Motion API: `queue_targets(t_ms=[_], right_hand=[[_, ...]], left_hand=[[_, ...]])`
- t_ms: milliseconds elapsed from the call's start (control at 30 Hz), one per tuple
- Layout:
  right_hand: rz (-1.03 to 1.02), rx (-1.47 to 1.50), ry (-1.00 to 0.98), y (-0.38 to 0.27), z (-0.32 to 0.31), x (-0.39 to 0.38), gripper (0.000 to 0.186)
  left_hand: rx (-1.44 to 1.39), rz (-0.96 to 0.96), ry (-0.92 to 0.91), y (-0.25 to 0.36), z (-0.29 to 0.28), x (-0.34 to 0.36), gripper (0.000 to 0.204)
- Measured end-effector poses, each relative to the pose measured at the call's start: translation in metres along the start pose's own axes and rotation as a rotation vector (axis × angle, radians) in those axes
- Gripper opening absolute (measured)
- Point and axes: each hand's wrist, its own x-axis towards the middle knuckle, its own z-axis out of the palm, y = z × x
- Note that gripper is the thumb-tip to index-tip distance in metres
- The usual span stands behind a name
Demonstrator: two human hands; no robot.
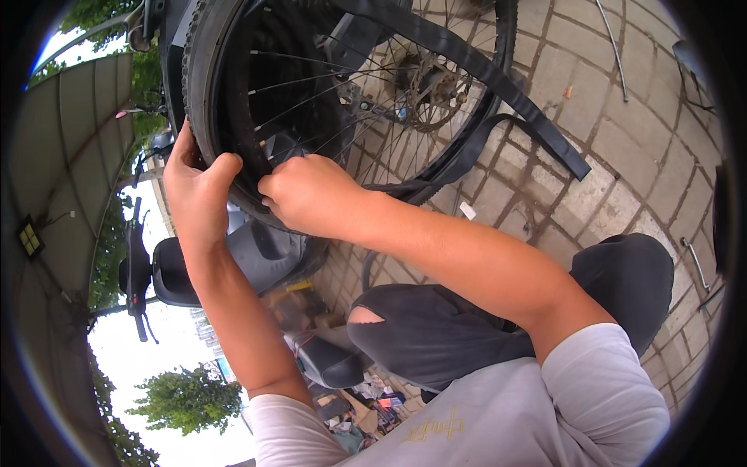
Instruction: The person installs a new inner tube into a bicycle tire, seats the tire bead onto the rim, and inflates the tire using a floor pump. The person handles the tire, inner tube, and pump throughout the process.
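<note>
While gripped, tyre (204, 47) sits above left hand (194, 194).

The tyre (204, 47) is black matt rubber with rough tread; the spokes (311, 86) are thin shiny metal; the inner tube (498, 78) is smooth, dull rubber.

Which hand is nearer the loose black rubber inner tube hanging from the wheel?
Right hand, beside the loose black rubber inner tube; left hand grips the tyre farther left.
</note>
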Motion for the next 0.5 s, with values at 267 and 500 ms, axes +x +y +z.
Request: queue_targets(t_ms=[267, 500], right_hand=[[0.071, 0.108, 0.082, 0.017, -0.001, 0.002, 0.011], [0.233, 0.3, 0.22, -0.001, 0.015, -0.014, 0.015]], left_hand=[[0.138, 0.074, 0.035, 0.008, 0.013, 0.013, 0.043], [0.334, 0.079, 0.116, 0.022, 0.024, 0.011, 0.069]])
